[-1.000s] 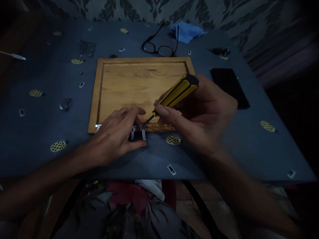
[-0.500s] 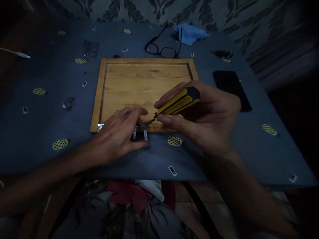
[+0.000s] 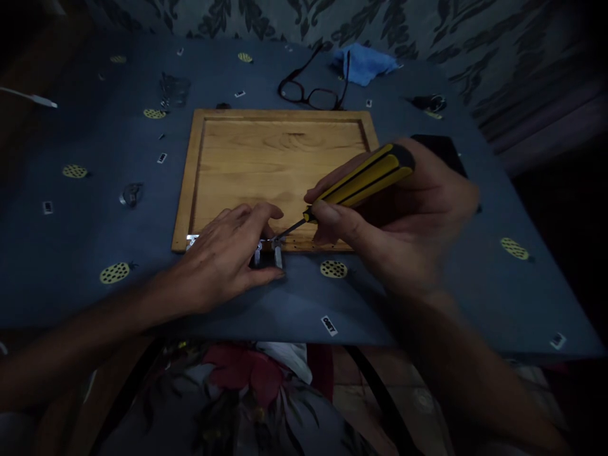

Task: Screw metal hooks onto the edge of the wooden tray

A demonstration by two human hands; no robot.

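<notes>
My right hand [image 3: 403,215] is closed round a yellow-and-black screwdriver [image 3: 365,178], whose thin shaft slants down to the left. Its tip meets a small metal bracket [image 3: 268,253] at the near edge of a wooden board [image 3: 266,158]. My left hand [image 3: 223,259] lies over that bracket, thumb and fingers pinching it against the board's edge. Another bit of metal [image 3: 191,240] shows at the board's near left corner, partly hidden by my left hand.
The board lies on a dark blue patterned tablecloth [image 3: 85,228]. Behind it are glasses [image 3: 311,92] and a blue cloth [image 3: 363,63]. A black phone [image 3: 439,152] sits to the right, partly behind my right hand. A clear glass [image 3: 173,88] and small scattered bits lie at the left.
My right hand has drawn back to the right and raised the screwdriver handle, so the tool lies at a steeper slant. Its tip stays at the bracket. My left hand has hardly moved.
</notes>
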